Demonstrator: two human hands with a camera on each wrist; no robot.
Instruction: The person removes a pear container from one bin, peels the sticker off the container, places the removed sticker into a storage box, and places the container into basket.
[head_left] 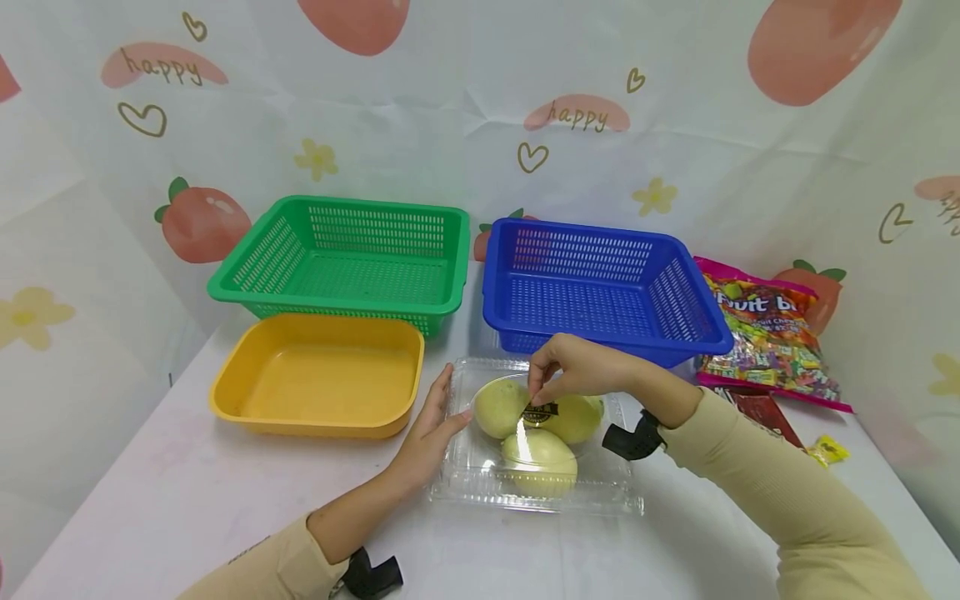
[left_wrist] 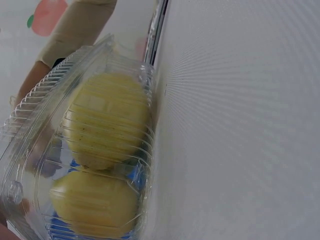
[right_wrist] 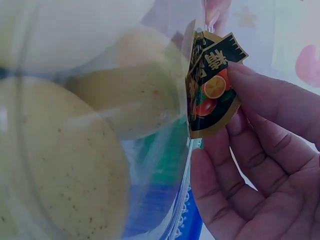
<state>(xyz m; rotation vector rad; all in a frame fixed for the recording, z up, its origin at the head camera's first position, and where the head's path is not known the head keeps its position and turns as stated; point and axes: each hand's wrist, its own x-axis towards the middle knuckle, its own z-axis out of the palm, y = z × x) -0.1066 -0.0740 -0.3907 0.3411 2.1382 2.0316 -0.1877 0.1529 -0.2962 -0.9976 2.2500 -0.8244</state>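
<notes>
A clear plastic clamshell box (head_left: 480, 479) sits on the table with its lid down. Inside lie three pale yellow-green fruits (head_left: 540, 462), also visible through the ribbed plastic in the left wrist view. My right hand (head_left: 581, 367) is over the lid and pinches the edge of a black-and-gold sticker (right_wrist: 212, 90) between thumb and finger. The sticker is folded and partly raised, with one part still against the plastic. My left hand (head_left: 427, 442) rests along the box's left side, its fingers extended and the thumb by the lid's edge.
Behind the box stand a green basket (head_left: 360, 308) and a blue basket (head_left: 600, 337). A yellow tray (head_left: 315, 383) is at the left. On the right lie a candy bag (head_left: 772, 333), a dark red packet (head_left: 772, 412) and a small yellow wrapper (head_left: 828, 450).
</notes>
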